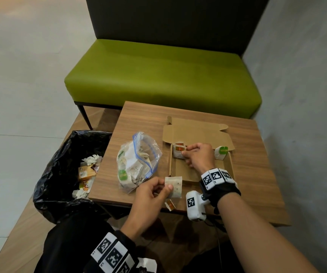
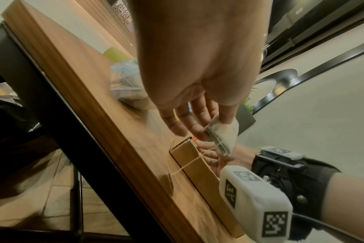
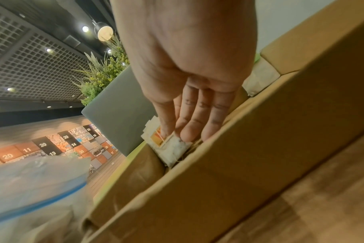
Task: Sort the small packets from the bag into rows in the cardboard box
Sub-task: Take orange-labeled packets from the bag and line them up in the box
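An open cardboard box (image 1: 230,166) lies on the wooden table, lid flap folded back. My right hand (image 1: 186,152) reaches into its far left corner and pinches an orange-tagged packet (image 1: 179,151) standing there; in the right wrist view the packet (image 3: 172,148) sits under thumb and fingers against the box wall (image 3: 239,164). A green-tagged packet (image 1: 221,152) stands in the far right corner. My left hand (image 1: 165,185) pinches another packet (image 1: 174,187) just above the box's near left corner (image 2: 199,166), its orange tag (image 1: 170,205) dangling. The clear zip bag (image 1: 137,162) with more packets lies left of the box.
A bin lined with a black bag (image 1: 60,170) holding rubbish stands against the table's left side. A green bench (image 1: 158,75) is behind the table, a grey wall on the right. The white wrist camera (image 1: 194,205) hangs over the table's front edge.
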Motion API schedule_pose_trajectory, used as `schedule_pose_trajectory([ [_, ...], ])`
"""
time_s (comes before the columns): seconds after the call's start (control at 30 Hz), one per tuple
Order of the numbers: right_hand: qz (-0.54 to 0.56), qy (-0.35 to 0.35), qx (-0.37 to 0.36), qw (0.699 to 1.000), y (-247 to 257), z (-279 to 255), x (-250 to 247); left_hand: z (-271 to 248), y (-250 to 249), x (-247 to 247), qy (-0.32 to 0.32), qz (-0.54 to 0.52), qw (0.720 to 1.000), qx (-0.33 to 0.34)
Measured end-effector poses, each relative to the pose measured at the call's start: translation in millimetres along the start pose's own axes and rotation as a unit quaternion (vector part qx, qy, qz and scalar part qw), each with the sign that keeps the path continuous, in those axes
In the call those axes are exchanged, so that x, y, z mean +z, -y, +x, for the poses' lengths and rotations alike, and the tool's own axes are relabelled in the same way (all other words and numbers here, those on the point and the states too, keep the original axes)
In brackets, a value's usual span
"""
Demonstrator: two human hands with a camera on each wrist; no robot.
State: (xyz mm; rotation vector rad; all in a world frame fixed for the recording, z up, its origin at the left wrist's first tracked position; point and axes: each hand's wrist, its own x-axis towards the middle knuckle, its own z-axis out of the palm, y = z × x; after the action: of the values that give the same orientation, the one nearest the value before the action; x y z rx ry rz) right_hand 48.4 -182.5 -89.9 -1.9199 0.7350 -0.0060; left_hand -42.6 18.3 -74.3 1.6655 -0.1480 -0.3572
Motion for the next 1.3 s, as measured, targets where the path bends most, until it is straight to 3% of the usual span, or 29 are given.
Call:
schedule_pose_trajectory([
  [0.27,0.038,-0.036,-0.034,0.998,2.3,-42.1,-29.8,3.3,-9.3,4.4,-0.014,-0.028,0.999,-0.018],
  [0.33,0.052,0.010,-0.063,0.997,2.6,-67.4,-40.1,4.3,-13.7,5.6,-0.019,-0.034,0.999,-0.013],
  [0.47,-0.006,0.201,-0.067,0.977,-13.6,-116.0,-48.1,5.0,-25.4,5.7,-0.037,-0.056,0.998,0.006],
  [0.57,-0.062,0.261,-0.094,0.959,-33.0,-129.3,-40.3,-0.4,-34.9,6.8,-0.036,-0.084,0.996,0.014],
  [0.73,-0.081,0.231,-0.129,0.961,-48.6,-138.2,-25.1,-9.3,-44.4,8.0,-0.030,-0.090,0.995,0.024],
  [0.83,-0.030,0.218,-0.157,0.963,-53.5,-144.8,-21.9,-12.1,-45.8,8.1,-0.036,-0.107,0.993,0.018],
  [0.93,0.014,0.227,-0.141,0.964,-59.7,-152.6,-20.4,-14.7,-44.4,7.4,-0.033,-0.099,0.994,0.016],
  [1.17,0.172,0.171,-0.083,0.967,-66.5,-162.1,-33.5,-16.4,-31.2,3.0,0.018,-0.148,0.987,-0.058],
  [1.3,0.195,0.156,-0.111,0.962,-56.2,-156.5,-44.4,-19.7,-28.7,2.9,0.067,-0.185,0.975,-0.104],
])
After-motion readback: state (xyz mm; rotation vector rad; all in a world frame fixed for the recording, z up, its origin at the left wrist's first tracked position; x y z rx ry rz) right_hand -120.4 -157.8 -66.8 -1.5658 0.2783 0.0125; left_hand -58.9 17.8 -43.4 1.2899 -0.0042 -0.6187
